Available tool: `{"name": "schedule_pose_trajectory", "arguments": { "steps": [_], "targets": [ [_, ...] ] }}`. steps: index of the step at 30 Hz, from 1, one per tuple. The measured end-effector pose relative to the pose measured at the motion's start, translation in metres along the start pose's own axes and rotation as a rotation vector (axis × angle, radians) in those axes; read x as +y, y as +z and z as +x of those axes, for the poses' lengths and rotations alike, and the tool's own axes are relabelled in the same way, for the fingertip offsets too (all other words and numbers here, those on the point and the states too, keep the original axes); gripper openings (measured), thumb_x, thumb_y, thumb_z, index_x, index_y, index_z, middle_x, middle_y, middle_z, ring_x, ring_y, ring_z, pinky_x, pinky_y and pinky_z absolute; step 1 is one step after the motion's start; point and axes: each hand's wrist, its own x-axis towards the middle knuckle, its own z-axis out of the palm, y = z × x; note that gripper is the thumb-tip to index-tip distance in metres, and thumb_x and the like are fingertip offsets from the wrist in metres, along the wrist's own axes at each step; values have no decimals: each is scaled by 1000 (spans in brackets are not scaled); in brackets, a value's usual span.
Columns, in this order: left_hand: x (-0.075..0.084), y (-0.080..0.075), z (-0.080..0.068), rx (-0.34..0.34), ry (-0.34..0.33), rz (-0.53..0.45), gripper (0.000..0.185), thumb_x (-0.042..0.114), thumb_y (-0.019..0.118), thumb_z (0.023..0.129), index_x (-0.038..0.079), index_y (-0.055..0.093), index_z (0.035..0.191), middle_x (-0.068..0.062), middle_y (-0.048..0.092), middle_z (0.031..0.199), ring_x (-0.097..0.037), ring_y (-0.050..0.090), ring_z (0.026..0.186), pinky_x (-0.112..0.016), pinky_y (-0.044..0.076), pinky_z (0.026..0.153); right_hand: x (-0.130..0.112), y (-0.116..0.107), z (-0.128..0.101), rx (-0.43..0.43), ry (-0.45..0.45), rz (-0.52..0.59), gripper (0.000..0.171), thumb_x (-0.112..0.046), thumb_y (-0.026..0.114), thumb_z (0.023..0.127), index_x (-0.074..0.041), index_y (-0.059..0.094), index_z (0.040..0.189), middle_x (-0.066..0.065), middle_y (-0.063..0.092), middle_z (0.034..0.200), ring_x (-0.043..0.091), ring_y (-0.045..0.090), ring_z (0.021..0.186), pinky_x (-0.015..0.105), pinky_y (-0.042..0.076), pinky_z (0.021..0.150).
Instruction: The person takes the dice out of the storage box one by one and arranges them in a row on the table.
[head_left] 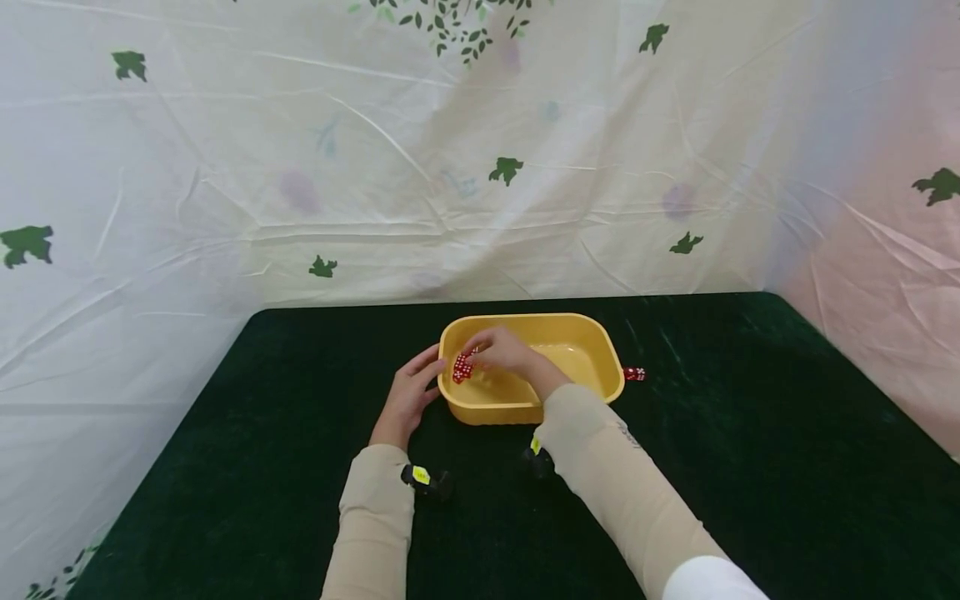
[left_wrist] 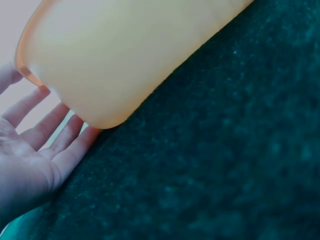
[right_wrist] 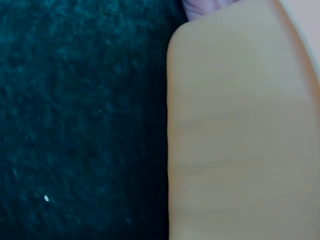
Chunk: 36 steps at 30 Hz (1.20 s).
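A yellow plastic basin (head_left: 495,412) stands on the dark green cloth. My left hand (head_left: 408,393) rests its extended fingers against the basin's left end; the left wrist view shows the fingertips (left_wrist: 59,111) touching the outer wall. Inside, my right hand (head_left: 504,351) reaches over the front rim to the left end. Its curled fingers pinch at a small cluster of red dice (head_left: 462,367) with white dots, partly hidden by the fingertips. In the right wrist view, the basin's outer wall (right_wrist: 240,125) hides the right hand.
More red dice (head_left: 634,374) lie on the cloth against the basin's right end. Dark green cloth (head_left: 262,467) covers the table around the basin. A pale patterned sheet (head_left: 420,208) hangs behind the table and along both sides.
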Motion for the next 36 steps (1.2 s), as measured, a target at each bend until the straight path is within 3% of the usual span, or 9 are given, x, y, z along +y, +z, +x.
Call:
{"name": "schedule_pose_trajectory", "arguments": {
  "steps": [12,36],
  "targets": [
    [-1,-1,1,3,0,-9,34,20,55,84,15,52,118,-1,45,121,-18,43,108,-39,39,86,1,12,2,-87,26,-22,16,-3,57,80,-2,63,95,9,60,79,22,51,59,27,45,55],
    [-1,0,0,-4,10,-13,36,19,55,84,14,51,120,-3,45,122,-19,42,109,-40,38,86,4,17,3,-137,40,-143,18,-5,58,81,-7,63,98,4,58,82,18,51,62,24,45,58]
  ]
}}
